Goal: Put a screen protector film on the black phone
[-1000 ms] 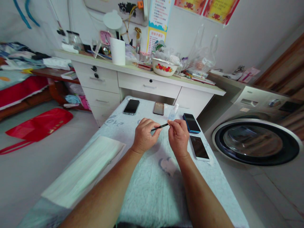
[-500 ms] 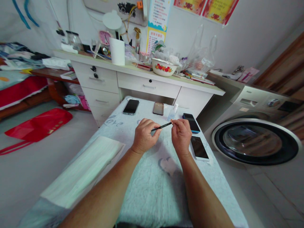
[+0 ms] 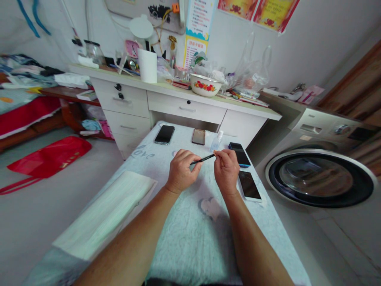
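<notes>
Clock centred on the thin black stick (image 3: 206, 158), held btwn both hands above the tbl (image 3: 184, 242), tilted slightly up toward its R end. L hand (image 3: 183, 171), at approx 9 o'clock, has thumb & fingers closed on the L part; R hand (image 3: 226, 171), approx 3, pinches the R tip w/ thumb & fingertips, other fingers curled in. No visible gap in either pinch.

Around it on the cloth: black-screen phone (image 3: 164, 134) at 10, brownish phone case (image 3: 199, 136) at 12, clear spray btl (image 3: 217, 142) upright at 1, near R hand. Blue-edged phone (image 3: 239, 155) at 3, just beside R hand; white-edged phone (image 3: 250, 186) at 4. Folded pale cloth (image 3: 104, 216) at 8. Further off, washing mach. (image 3: 317, 178) at 3, flowered bowl (image 3: 206, 85) on the desk at 12, red bag (image 3: 50, 159) on the floor at 9.
</notes>
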The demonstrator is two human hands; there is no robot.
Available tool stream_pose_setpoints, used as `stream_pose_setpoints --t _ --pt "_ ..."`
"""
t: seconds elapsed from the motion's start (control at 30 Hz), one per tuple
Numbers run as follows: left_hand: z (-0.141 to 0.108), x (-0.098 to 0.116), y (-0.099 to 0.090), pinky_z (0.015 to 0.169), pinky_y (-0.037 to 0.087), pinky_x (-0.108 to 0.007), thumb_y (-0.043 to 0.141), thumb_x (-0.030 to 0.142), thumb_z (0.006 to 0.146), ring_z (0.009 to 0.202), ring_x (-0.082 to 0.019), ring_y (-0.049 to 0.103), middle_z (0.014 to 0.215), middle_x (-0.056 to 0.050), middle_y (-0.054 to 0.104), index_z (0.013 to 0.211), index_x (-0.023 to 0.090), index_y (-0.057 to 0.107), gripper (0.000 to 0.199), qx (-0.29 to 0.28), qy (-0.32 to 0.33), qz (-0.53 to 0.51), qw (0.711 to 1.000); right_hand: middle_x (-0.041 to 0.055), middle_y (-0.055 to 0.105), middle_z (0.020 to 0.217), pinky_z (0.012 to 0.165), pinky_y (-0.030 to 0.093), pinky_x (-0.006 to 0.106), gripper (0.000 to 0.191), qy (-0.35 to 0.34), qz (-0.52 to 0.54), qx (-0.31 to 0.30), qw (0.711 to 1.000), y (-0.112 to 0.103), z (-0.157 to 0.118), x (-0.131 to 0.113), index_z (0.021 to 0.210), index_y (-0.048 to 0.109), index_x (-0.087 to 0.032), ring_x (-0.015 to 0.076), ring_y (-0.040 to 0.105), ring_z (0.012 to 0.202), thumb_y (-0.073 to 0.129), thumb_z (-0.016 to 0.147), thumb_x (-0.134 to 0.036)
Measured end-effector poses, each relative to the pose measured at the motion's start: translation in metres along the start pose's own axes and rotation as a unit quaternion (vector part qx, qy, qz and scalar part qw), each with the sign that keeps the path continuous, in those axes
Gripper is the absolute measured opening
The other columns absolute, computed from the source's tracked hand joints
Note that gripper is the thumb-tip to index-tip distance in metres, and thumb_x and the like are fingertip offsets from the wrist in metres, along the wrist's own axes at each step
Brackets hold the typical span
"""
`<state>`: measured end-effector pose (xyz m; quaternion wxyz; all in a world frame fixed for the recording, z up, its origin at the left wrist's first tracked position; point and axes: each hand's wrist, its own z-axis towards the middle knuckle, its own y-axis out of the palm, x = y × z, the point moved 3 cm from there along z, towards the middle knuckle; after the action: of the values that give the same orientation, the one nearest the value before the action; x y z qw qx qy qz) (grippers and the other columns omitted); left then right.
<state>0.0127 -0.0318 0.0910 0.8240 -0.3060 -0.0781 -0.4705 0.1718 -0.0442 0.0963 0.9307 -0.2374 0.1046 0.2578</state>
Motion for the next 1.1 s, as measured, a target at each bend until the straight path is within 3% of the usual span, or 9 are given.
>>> stream_pose_setpoints --t 0.47,0.8,1.1 --pt "0.000 0.001 0.002 0.074 0.044 -0.033 0.061 0.022 0.080 0.079 -0.018 0.055 0.074 -0.003 0.063 0.078 0.019 0.063 0.004 0.010 0.005 0.000 1.000 0.0035 0.053 0.087 0.074 0.048 0.027 0.021 0.008 0.054 -0.021 0.998 0.000 -0.001 -0.017 0.092 0.064 -0.019 0.0137 0.055 0.079 0.047 0.084 -0.009" --pt "-0.006 0.003 0.011 0.074 0.044 -0.033 0.063 0.021 0.079 0.079 -0.018 0.055 0.076 -0.003 0.064 0.078 0.019 0.063 0.002 -0.010 0.018 -0.010 1.000 0.0023 0.054 0.085 0.071 0.048 0.026 0.020 0.025 0.086 -0.026 0.996 -0.008 -0.021 -0.027 0.094 0.064 -0.022 0.0128 0.056 0.078 0.047 0.087 -0.012" --pt "-0.007 0.007 0.013 0.078 0.044 -0.035 0.061 0.024 0.080 0.081 -0.018 0.055 0.076 -0.003 0.064 0.079 0.019 0.064 0.005 -0.017 0.031 -0.002 0.999 0.0030 0.055 0.088 0.075 0.048 0.027 0.021 0.044 0.082 -0.011 0.996 -0.008 -0.020 -0.010 0.095 0.064 -0.021 0.0130 0.057 0.081 0.047 0.087 -0.012"
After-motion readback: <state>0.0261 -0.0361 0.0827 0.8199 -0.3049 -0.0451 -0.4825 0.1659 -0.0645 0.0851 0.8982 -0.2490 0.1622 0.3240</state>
